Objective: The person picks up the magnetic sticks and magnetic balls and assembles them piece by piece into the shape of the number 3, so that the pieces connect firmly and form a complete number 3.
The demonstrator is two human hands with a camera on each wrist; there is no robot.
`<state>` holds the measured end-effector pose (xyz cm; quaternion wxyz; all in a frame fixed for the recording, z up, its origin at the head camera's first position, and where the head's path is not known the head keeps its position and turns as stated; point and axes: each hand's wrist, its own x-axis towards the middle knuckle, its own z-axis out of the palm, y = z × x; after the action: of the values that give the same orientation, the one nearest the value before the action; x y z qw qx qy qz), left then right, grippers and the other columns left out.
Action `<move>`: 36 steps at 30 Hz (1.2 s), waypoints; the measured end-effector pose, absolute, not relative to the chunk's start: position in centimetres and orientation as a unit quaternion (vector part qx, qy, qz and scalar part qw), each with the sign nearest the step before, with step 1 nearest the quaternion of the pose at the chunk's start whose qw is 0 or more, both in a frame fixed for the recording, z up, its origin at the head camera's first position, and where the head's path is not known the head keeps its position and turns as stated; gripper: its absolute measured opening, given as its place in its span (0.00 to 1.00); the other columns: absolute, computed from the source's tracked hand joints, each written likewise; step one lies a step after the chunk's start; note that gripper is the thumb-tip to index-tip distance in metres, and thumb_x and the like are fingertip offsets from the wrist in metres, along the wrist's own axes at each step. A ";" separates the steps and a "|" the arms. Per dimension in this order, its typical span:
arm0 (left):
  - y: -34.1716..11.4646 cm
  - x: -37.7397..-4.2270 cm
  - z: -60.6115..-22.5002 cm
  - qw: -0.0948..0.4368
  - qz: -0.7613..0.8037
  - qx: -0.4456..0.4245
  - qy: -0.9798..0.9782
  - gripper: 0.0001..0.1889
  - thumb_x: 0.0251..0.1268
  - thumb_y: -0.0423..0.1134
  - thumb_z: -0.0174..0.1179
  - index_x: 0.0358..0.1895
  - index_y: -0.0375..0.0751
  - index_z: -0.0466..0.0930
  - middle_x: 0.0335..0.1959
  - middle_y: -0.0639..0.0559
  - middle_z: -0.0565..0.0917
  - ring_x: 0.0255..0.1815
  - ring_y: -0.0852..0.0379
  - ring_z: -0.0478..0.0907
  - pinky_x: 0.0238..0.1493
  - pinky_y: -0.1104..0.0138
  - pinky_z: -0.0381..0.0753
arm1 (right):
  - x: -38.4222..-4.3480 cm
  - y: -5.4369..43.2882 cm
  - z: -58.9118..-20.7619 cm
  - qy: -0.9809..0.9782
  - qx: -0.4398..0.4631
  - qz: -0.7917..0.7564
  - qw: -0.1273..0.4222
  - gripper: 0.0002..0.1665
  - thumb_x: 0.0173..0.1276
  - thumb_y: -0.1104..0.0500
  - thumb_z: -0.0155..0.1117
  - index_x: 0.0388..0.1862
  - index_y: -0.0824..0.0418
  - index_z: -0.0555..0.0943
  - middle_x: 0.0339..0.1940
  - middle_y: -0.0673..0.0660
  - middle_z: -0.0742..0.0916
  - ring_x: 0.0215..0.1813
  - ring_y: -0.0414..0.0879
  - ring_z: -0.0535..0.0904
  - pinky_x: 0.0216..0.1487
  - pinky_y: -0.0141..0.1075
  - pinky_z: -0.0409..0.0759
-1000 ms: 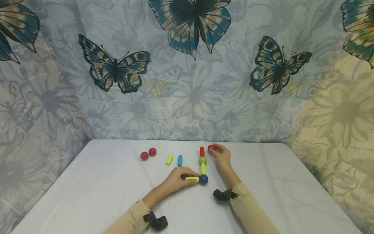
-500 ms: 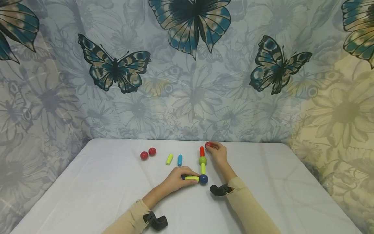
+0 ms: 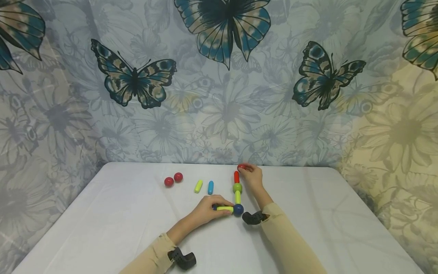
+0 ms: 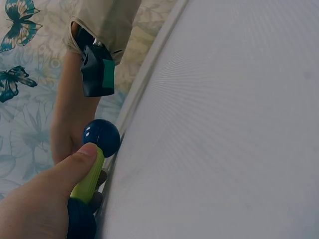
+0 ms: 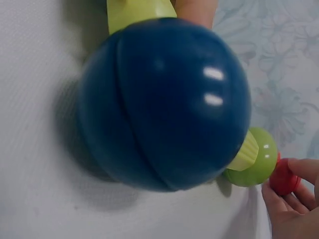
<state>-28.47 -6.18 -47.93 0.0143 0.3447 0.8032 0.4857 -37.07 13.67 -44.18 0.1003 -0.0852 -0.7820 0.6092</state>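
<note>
On the white table, a chain of toy balls and rods makes an L in the head view. My left hand [image 3: 207, 208] grips its near yellow-green rod [image 3: 224, 209], thumb along it in the left wrist view; a dark blue ball [image 4: 101, 137] sits at each end of that rod. From the right-hand blue ball [image 3: 238, 210], a second yellow-green rod [image 3: 237, 198] leads away to a green ball [image 3: 237, 188], then a red rod [image 3: 236, 177]. With fingertips and thumb, my right hand [image 3: 252, 178] pinches a red ball [image 5: 284, 177] right at the red rod's far end.
Two loose red balls [image 3: 169, 182] lie at the back left of the table [image 3: 113, 220]. Between them and the chain are a loose yellow-green rod [image 3: 198, 186] and a blue rod [image 3: 210, 187]. A butterfly-patterned backdrop [image 3: 226, 125] stands directly behind the table's far edge.
My right hand has moved left and away from me with the red ball, from beside the red rod to its far end. My left hand has stayed put.
</note>
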 end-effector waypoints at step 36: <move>-6.0 -26.4 -45.0 0.021 0.495 0.344 0.797 0.13 0.60 0.34 0.67 0.49 0.38 0.85 0.44 0.44 0.88 0.50 0.48 0.83 0.53 0.61 0.82 | -37.3 12.5 -43.4 -0.781 -0.092 0.615 0.059 0.23 0.67 0.64 0.65 0.59 0.69 0.76 0.57 0.70 0.82 0.59 0.58 0.79 0.62 0.47 0.79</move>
<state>-26.44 -6.01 -44.97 0.0207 0.3444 0.7972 0.4954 -37.35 12.46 -43.36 0.0595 -0.0916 -0.7807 0.6153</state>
